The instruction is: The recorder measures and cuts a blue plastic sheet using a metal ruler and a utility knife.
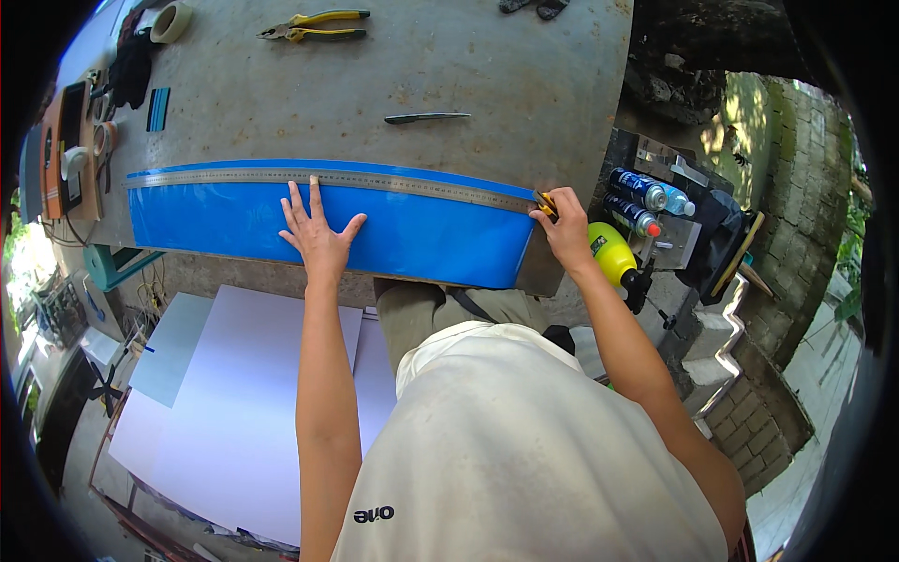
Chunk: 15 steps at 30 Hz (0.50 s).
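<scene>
Blue sheet [431, 232] beneath the spread left hand [320, 240] looks light, slick — best pressed there; right hand [567, 230] grips, apparently, a yellow cutter [545, 202].

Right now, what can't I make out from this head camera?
In the head view:
Small yellow-and-black tool: mostly hidden by the right hand.
Long grey metal ruler: markings too small to read.
Glossy blue sheet: part hidden beneath the left hand.
Dark crumpled item: cut off by the upper edge.
</scene>
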### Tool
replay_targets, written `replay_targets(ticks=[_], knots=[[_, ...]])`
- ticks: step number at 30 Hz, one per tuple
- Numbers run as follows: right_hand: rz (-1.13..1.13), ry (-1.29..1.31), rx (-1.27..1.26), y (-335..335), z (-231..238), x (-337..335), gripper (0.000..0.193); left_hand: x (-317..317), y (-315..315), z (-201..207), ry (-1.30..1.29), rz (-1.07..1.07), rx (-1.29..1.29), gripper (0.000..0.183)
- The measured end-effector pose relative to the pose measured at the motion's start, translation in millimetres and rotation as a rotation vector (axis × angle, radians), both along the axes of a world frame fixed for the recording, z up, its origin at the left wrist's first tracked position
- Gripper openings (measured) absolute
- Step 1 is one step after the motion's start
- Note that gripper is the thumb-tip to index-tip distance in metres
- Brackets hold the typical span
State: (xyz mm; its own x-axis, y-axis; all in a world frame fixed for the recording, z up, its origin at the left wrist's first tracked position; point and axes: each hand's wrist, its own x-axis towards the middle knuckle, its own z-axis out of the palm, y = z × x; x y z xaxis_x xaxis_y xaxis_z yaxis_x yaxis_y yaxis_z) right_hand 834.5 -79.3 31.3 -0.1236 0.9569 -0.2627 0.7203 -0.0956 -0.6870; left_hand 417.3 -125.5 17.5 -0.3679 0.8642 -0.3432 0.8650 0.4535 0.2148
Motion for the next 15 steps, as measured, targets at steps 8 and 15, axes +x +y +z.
replay_targets(ticks=[8, 15], knots=[[-0.019, 0.030, 0.031, -0.6, -4.1, 0.8, 0.033, 0.2, 1.6, 0.9, -0.004, -0.003, -0.010, 0.115], [-0.008, 0.013, 0.048, -0.1, -5.9, 0.6, 0.033, -0.6, 1.7, 2.6, -0.005, -0.005, -0.010, 0.116]])
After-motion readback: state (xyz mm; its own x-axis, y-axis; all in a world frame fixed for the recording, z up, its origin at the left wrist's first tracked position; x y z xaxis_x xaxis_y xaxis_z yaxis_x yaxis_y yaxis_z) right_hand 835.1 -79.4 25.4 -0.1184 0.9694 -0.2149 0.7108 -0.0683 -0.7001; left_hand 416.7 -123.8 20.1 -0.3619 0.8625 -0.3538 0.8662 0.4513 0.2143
